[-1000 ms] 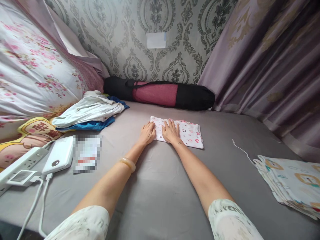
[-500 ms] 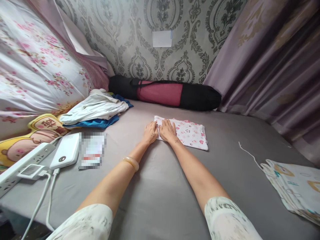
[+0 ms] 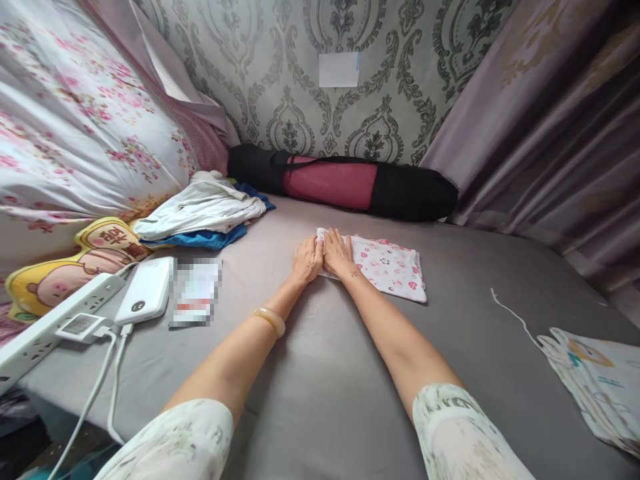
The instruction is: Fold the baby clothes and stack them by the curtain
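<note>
A folded white cloth (image 3: 393,267) with pink hearts and flowers lies flat on the grey sheet in front of me. My left hand (image 3: 307,259) is at its left end, fingers curled round the edge, thumb against my right hand. My right hand (image 3: 338,252) rests palm down on the cloth just beside it, fingers stretched out and pointing away from me. The two hands touch or nearly touch. Part of the cloth's left end is hidden under them.
Left: a pile of clothes (image 3: 200,210), a yellow pig cushion (image 3: 65,277), a power strip (image 3: 55,333), a white power bank (image 3: 146,290) with cables, and a blurred packet (image 3: 195,293). A black and red long bag (image 3: 330,183) lies along the wall. Right: a folded drawstring cloth (image 3: 595,387).
The view has shifted slightly, so most things sit further right. My left fingers have curled in more at the cloth's left edge, closer to my right hand, which stays flat.
</note>
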The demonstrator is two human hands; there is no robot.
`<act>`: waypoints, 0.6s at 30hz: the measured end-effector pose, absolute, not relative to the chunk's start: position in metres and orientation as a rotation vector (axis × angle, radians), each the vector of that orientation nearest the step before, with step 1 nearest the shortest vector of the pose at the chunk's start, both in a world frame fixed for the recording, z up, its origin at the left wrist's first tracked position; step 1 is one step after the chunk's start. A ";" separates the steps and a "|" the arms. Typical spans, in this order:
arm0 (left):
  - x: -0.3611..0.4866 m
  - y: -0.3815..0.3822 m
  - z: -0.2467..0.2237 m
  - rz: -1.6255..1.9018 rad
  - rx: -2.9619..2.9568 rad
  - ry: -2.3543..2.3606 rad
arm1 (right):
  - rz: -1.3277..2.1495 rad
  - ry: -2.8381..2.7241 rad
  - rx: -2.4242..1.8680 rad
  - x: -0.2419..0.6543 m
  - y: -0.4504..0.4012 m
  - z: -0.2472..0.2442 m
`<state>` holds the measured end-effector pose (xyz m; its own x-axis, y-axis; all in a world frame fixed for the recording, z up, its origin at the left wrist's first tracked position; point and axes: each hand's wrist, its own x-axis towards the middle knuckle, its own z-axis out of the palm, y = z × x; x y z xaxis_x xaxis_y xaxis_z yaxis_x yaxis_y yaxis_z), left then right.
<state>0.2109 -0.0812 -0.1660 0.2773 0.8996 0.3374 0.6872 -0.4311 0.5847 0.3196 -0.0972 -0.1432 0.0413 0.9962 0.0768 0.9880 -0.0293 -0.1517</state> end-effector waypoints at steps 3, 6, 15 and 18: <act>0.210 -0.082 -0.165 0.949 2.174 1.471 | 0.104 -2.171 -2.109 0.315 -0.090 -0.142; 0.209 -0.082 -0.164 0.946 2.150 1.465 | 0.145 -2.220 -2.141 0.313 -0.086 -0.145; 0.209 -0.082 -0.165 0.920 2.189 1.432 | 0.045 -2.116 -2.068 0.317 -0.095 -0.150; 0.211 -0.084 -0.164 0.883 2.269 1.432 | 0.013 -2.057 -2.092 0.325 -0.108 -0.150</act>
